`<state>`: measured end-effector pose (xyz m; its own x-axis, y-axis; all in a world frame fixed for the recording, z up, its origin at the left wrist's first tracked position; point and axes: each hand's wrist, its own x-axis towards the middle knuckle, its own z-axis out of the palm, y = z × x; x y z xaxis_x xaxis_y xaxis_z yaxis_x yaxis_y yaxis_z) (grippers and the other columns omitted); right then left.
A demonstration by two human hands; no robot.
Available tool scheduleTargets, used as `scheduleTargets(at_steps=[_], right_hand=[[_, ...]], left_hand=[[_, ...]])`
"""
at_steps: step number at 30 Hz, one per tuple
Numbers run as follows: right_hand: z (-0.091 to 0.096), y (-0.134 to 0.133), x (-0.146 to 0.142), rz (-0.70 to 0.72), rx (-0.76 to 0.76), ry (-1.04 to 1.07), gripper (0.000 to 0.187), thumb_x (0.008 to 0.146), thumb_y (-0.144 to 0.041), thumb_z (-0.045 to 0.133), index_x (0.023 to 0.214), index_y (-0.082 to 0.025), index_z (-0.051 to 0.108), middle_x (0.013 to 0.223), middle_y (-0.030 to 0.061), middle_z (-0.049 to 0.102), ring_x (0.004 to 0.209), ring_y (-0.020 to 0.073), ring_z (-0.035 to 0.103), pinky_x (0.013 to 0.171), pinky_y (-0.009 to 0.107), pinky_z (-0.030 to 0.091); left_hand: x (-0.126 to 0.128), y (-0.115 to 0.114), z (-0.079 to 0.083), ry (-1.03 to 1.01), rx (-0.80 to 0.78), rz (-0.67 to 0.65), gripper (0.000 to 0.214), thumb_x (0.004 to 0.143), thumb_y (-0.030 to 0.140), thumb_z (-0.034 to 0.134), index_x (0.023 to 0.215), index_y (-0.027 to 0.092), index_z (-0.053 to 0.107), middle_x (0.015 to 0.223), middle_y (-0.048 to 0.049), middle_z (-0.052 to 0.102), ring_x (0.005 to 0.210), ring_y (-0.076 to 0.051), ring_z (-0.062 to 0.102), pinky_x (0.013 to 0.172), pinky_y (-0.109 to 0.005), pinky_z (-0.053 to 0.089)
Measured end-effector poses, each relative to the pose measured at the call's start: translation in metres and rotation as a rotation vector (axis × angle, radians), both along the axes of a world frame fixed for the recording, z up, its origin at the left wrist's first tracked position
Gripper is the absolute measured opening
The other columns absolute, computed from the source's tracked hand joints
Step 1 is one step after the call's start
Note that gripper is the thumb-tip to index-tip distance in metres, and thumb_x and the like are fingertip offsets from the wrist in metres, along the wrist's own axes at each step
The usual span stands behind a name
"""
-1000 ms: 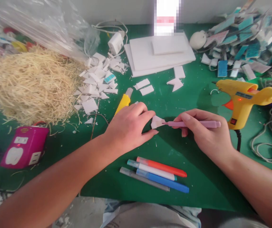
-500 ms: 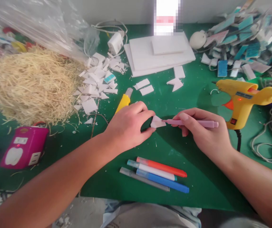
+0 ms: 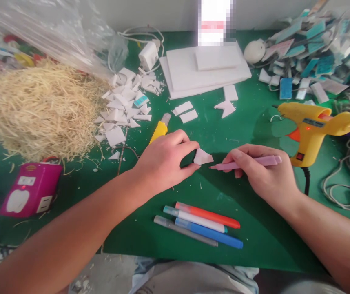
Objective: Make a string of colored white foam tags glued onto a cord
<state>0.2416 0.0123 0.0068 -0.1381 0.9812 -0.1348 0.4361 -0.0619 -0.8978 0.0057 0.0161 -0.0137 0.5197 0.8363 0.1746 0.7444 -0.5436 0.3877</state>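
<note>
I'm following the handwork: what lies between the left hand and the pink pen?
In the head view, a small white piece lies between the left hand and the pink pen.

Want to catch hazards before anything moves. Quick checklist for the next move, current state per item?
1. Left hand steadying the pale piece: ok, thumb and finger at its left end.
2. Right hand gripping the pink pen: ok.
3. Pen tip off the piece: ok, gap visible.
4. Yellow cutter blade retracted: cannot tell, partly hidden.
5. Glue gun off: not ok, red light lit.
6. Spare markers apart from both hands: ok.
</note>
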Motion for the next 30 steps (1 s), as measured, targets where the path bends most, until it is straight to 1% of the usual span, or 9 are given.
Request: scheduleTargets(at_steps=[4,8,12,16,19,23,27,30], right_hand=[[-0.0004,0.0001,-0.0005,-0.049,0.040,0.005,0.024,0.089,-0.042,0.074,0.076,-0.023,0.079,0.056,-0.0003,0.068,0.046,0.0126,0.056,0.042,0.025,0.043],[0.0009,0.0004,-0.0016,0.001,0.009,-0.018,0.029,0.089,-0.040,0.072,0.066,-0.023,0.077,0.054,0.0002,0.067,0.044,0.0122,0.055,0.041,0.025,0.042],[0.0012,0.0007,-0.0016,-0.044,0.055,0.003,0.024,0.088,-0.043,0.075,0.076,-0.024,0.080,0.052,-0.0013,0.064,0.045,0.0131,0.055,0.041,0.025,0.042],[0.0010,0.0009,-0.0013,0.005,0.025,-0.023,0.032,0.090,-0.047,0.073,0.067,-0.024,0.077,0.049,-0.0013,0.061,0.044,0.0131,0.056,0.042,0.026,0.043],[0.0005,0.0007,-0.0015,-0.036,0.054,-0.015,0.030,0.090,-0.048,0.073,0.073,-0.024,0.079,0.051,-0.0012,0.063,0.044,0.0130,0.056,0.042,0.026,0.042],[-0.0001,0.0002,-0.0009,-0.006,0.035,-0.025,0.035,0.091,-0.050,0.072,0.068,-0.024,0.077,0.048,-0.0016,0.059,0.044,0.0128,0.055,0.042,0.026,0.042],[-0.0002,-0.0002,-0.0006,-0.038,0.053,0.006,0.031,0.088,-0.052,0.076,0.076,-0.024,0.080,0.052,-0.0014,0.062,0.044,0.0125,0.054,0.041,0.026,0.041],[0.0000,-0.0002,-0.0012,0.001,0.016,-0.003,0.035,0.089,-0.054,0.075,0.070,-0.024,0.078,0.050,-0.0007,0.061,0.045,0.0129,0.054,0.041,0.027,0.040]], left_hand=[[0.0000,0.0008,-0.0003,-0.006,-0.001,-0.003,0.025,0.092,0.029,0.072,0.116,0.020,0.074,0.098,-0.0031,0.066,0.079,-0.015,0.066,0.070,-0.027,0.053],[0.0008,0.0006,-0.0001,-0.011,0.004,-0.007,0.028,0.092,0.029,0.074,0.117,0.018,0.074,0.098,-0.0038,0.067,0.079,-0.015,0.066,0.070,-0.027,0.053],[0.0007,0.0002,-0.0003,0.003,-0.013,0.002,0.026,0.092,0.030,0.073,0.116,0.020,0.074,0.098,-0.0032,0.066,0.079,-0.015,0.066,0.071,-0.028,0.052],[0.0004,0.0000,-0.0007,0.003,-0.022,0.006,0.027,0.093,0.031,0.073,0.118,0.019,0.073,0.100,-0.0039,0.066,0.082,-0.016,0.067,0.072,-0.028,0.053],[0.0007,0.0000,-0.0004,0.003,-0.020,0.003,0.028,0.093,0.030,0.073,0.118,0.019,0.073,0.099,-0.0036,0.066,0.080,-0.016,0.066,0.071,-0.028,0.052],[0.0010,0.0002,0.0004,-0.002,-0.002,-0.004,0.028,0.092,0.029,0.073,0.117,0.017,0.074,0.099,-0.0040,0.066,0.079,-0.016,0.066,0.070,-0.028,0.052],[0.0010,0.0009,0.0005,0.007,-0.002,-0.010,0.027,0.092,0.030,0.073,0.116,0.018,0.074,0.098,-0.0037,0.066,0.080,-0.016,0.066,0.070,-0.028,0.052],[0.0006,0.0015,0.0003,0.007,-0.001,-0.015,0.028,0.092,0.030,0.073,0.117,0.017,0.073,0.098,-0.0041,0.066,0.081,-0.016,0.066,0.070,-0.028,0.052]])
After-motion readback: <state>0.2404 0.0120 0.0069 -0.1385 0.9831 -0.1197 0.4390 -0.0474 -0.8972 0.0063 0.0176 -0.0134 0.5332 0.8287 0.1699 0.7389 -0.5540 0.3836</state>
